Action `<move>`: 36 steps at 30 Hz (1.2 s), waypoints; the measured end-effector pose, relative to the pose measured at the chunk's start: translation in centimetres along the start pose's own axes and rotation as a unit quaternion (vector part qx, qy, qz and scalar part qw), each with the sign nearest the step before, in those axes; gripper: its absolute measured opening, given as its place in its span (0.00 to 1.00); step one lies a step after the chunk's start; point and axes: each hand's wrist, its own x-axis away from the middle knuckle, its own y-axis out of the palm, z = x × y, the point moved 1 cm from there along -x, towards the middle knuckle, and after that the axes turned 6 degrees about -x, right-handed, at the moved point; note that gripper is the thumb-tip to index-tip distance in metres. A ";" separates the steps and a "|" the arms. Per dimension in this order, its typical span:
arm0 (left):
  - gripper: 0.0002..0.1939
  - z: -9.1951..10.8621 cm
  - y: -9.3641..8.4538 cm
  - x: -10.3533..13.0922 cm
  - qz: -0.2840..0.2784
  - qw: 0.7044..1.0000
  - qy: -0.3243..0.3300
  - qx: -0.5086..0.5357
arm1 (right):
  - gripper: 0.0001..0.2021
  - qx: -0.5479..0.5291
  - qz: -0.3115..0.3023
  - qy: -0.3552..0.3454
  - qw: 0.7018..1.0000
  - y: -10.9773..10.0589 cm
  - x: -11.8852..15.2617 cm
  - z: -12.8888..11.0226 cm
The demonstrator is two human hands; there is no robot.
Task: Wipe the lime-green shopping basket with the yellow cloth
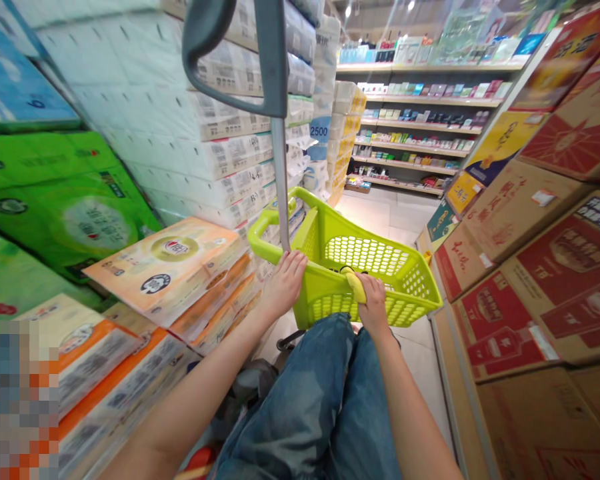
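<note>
A lime-green shopping basket (340, 230) with perforated sides stands before my knees, tilted in view. Its metal pull rod (280, 173) rises to a dark grey looped handle (275, 67). My left hand (286, 280) rests over the basket's near rim close to the foot of the rod, fingers together and curled on the edge. Farther along the same rim, my right hand (373, 299) closes on a soft yellow cloth (354, 285) that drapes over the edge. A thin dark strip shows beside the cloth. The visible part of the basket's inside holds nothing I can make out.
Stacked tissue packs (230, 140) and an orange carton (170, 260) crowd the left. Red and brown cartons (505, 313) line the right side. Pale floor tiles (395, 210) lead to stocked shelves (430, 100). My jeans-clad legs (300, 400) are close beneath the basket.
</note>
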 end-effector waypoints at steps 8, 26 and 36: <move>0.33 -0.5 0.6 -0.1 0.000 1.000 -0.014 -0.009 | 0.32 0.018 0.011 0.011 1.000 1.3 0.3 0.1; 0.31 -0.1 0.4 0.5 0.005 0.997 -0.076 -0.011 | 0.34 0.012 0.014 -0.003 1.000 2.1 0.0 -1.4; 0.33 -1.0 0.1 1.2 -0.005 0.995 -0.104 0.000 | 0.33 0.008 0.018 -0.022 1.000 3.4 -0.3 -2.0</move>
